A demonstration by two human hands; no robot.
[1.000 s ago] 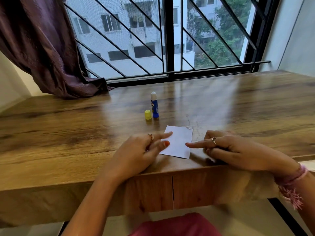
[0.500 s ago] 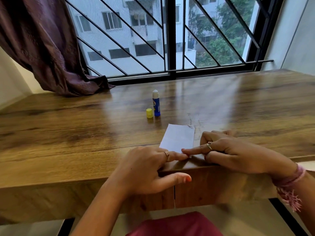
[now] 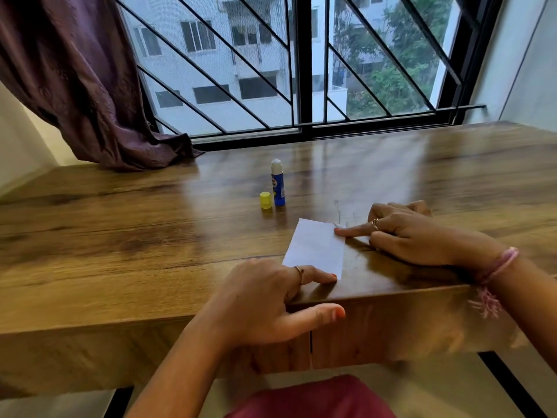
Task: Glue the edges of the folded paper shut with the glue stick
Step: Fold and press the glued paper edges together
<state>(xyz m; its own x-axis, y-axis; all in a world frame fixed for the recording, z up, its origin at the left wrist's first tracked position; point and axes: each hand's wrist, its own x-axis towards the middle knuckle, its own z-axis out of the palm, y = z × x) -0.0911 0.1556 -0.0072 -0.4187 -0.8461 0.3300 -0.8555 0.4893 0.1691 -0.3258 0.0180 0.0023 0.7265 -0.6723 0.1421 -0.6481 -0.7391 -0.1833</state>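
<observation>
A white folded paper [image 3: 316, 247] lies flat on the wooden table [image 3: 120, 236], near its front edge. My left hand [image 3: 265, 300] presses a straight finger on the paper's near edge, while its thumb hangs over the table's front. My right hand [image 3: 413, 233] presses its extended index finger on the paper's far right corner, with its other fingers curled under. The blue glue stick [image 3: 278, 184] stands upright and uncapped beyond the paper. Its yellow cap [image 3: 265, 200] sits just to the left of it.
A purple curtain [image 3: 75, 79] drapes onto the table's back left corner. A barred window [image 3: 301, 64] runs along the back edge. Faint scratch marks [image 3: 337, 206] show on the wood beyond the paper.
My right index finger has slid from the paper's near right corner up to its far right corner. My left hand stays pressing the near edge.
</observation>
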